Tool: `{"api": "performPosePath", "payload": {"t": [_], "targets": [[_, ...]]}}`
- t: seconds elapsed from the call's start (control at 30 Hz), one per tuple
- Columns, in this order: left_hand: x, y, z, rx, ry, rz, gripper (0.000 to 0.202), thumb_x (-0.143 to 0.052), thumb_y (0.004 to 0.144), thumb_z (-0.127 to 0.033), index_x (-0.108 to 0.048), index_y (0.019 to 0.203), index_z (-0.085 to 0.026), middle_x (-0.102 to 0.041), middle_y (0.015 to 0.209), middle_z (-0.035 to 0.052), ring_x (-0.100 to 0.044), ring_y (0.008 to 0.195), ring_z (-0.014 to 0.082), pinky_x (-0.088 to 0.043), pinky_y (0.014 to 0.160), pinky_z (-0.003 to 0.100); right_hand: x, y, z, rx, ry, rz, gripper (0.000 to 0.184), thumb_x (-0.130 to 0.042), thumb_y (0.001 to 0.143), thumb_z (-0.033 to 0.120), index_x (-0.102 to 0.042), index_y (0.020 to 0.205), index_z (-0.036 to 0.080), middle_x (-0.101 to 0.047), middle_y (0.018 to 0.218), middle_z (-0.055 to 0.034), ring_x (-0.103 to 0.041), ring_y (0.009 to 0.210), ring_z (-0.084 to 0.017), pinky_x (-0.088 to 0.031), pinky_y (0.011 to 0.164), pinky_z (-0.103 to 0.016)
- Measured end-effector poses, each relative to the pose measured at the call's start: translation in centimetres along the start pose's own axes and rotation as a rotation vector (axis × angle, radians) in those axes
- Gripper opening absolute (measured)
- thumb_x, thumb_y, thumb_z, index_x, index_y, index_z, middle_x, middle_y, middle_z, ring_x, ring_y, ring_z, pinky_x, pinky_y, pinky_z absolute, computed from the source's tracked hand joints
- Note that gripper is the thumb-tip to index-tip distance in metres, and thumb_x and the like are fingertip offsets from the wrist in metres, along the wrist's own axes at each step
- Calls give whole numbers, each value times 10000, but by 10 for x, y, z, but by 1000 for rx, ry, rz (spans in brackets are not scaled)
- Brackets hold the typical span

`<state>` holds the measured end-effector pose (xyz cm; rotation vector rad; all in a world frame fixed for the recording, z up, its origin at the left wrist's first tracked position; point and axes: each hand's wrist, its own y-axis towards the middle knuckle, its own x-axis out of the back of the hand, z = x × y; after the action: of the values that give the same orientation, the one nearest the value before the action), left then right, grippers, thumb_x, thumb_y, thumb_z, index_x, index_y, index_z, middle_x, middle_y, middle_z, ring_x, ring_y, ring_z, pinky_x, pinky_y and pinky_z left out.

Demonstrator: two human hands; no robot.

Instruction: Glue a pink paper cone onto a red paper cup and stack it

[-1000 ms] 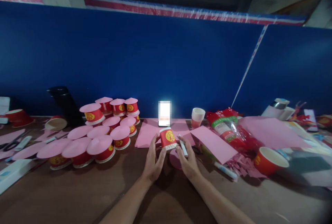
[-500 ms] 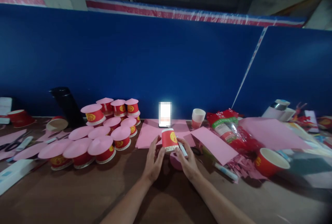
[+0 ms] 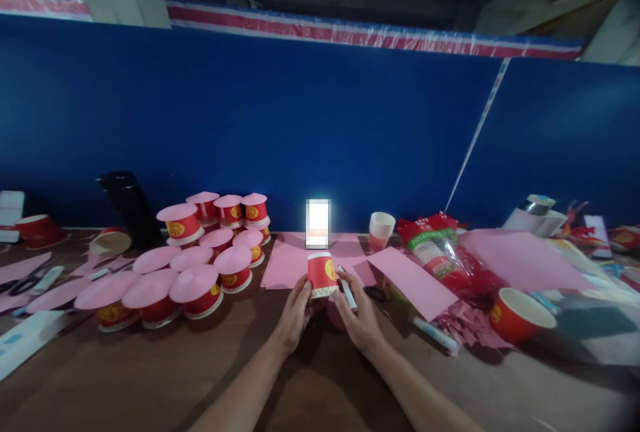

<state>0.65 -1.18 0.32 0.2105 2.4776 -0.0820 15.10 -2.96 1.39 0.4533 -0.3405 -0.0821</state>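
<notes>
A red paper cup (image 3: 322, 275) with a yellow emblem and a white zigzag band at its lower end is upside down between my hands, above the table. My left hand (image 3: 294, 317) grips its left side with thumb and fingers. At the cup's lower right, the fingertips of my right hand (image 3: 362, 317) touch it. A white pen-like tube (image 3: 347, 292) is tucked in the right hand's fingers. Partly hidden under the right hand lies a round pink thing (image 3: 336, 316). Behind the cup, pink paper sheets (image 3: 286, 262) lie stacked on the table.
Several red cups with pink cone tops (image 3: 196, 283) stand grouped at left, near a black bottle (image 3: 131, 209). A bright phone-like screen (image 3: 319, 222) stands at the back. Rightward are a white-and-red cup (image 3: 381, 231), red plastic packaging (image 3: 433, 245), pink scraps (image 3: 473, 325) and a larger red cup (image 3: 520, 317).
The cup has shifted slightly left and down, and tilts a little differently. My left hand has closed in on its side. The white tube stays in my right hand.
</notes>
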Motion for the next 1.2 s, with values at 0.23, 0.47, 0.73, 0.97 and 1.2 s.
{"api": "performPosePath", "payload": {"t": [0.23,0.47,0.73,0.97,1.2], "targets": [[-5,-3,-8,-50,-17,12,336,-592,795,-334,-571,1100,-194,-662,1059,68,-627,957,213,-498,834,331,0,1,-1,67,-113,-16,363,-498,864,321,-462,1199,185,-587,1135,-93,-572,1030,-216,-459,884,-329],[-5,-4,-10,-66,-10,20,262,-598,787,-328,-617,989,-162,-677,981,64,-634,917,207,-499,804,304,-1,0,0,96,-170,0,353,-504,857,307,-468,1187,187,-614,1077,-81,-594,984,-207,-473,856,-317],[-3,-3,-7,-38,-4,-4,326,-631,758,-328,-585,1043,-176,-668,983,73,-646,839,199,-504,725,285,-1,0,0,120,-199,0,350,-506,850,283,-478,1184,184,-597,1134,-92,-580,1024,-213,-462,891,-333],[0,1,-5,-63,-76,-60,293,-616,764,-362,-588,984,-170,-671,878,51,-643,777,175,-500,731,296,3,0,12,94,-75,-146,296,-436,896,283,-468,1171,177,-597,1098,-96,-577,1004,-200,-467,871,-331],[1,5,-10,20,-252,-160,276,-606,764,-352,-603,933,-134,-671,826,68,-638,757,170,-502,758,314,6,-8,72,246,-311,164,263,-449,883,249,-531,1133,236,-653,955,-38,-606,853,-178,-468,808,-310]]}}
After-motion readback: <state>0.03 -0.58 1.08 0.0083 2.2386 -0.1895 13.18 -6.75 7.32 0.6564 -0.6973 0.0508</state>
